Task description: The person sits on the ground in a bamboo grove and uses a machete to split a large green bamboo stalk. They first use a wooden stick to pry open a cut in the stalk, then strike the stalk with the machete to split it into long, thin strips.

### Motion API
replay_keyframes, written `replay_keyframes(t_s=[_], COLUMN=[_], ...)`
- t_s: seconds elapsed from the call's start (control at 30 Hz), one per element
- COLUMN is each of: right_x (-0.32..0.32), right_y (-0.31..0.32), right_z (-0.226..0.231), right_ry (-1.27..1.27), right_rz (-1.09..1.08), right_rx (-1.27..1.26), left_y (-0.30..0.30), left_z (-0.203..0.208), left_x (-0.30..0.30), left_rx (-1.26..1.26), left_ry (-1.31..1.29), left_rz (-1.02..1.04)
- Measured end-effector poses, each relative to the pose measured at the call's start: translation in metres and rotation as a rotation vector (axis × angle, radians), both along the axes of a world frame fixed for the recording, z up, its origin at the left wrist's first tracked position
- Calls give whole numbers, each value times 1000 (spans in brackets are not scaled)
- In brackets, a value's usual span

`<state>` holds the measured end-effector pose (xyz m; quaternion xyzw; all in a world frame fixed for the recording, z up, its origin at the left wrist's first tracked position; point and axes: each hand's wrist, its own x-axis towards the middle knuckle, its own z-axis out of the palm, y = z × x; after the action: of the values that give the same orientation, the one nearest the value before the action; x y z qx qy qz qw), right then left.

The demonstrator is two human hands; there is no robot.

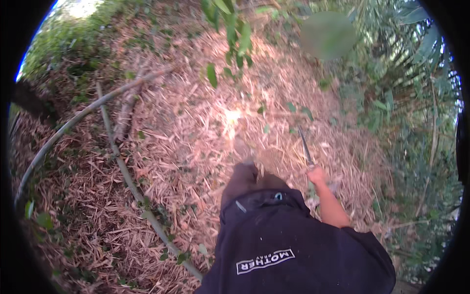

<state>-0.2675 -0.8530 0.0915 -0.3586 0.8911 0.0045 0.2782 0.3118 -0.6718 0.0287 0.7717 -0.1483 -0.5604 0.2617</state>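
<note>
My right hand (317, 175) is closed round the handle of a long narrow knife (304, 145), held out at my right side. Its dark blade points forward and slightly left, above ground strewn with dry leaves. Most of the handle is hidden by my fingers. My bare right forearm comes out of a dark short sleeve. My left hand does not show anywhere in the head view.
Two bamboo poles (128, 176) (68, 125) cross on the leaf litter to my left, near a short log (126, 115). Leafy twigs (235, 36) hang ahead. Dense bamboo foliage (406, 98) stands at the right, and a dark trunk (34, 102) at the far left.
</note>
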Motion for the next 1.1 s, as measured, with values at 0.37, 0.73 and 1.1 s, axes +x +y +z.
replay_keyframes(t_s=[0.37,0.73,1.1], right_x=[-17,-47,-5], right_y=[250,235,58], right_z=[-110,-129,-188], right_ry=[-810,-213,-180], right_rz=[-872,-719,-574], right_rx=[377,662,883], left_y=[-220,-610,-761], left_z=[-37,-335,-624], left_x=[51,-183,-262], left_rx=[-98,28,21], left_ry=[-403,-550,-973], left_rz=[-514,-1375,-1632])
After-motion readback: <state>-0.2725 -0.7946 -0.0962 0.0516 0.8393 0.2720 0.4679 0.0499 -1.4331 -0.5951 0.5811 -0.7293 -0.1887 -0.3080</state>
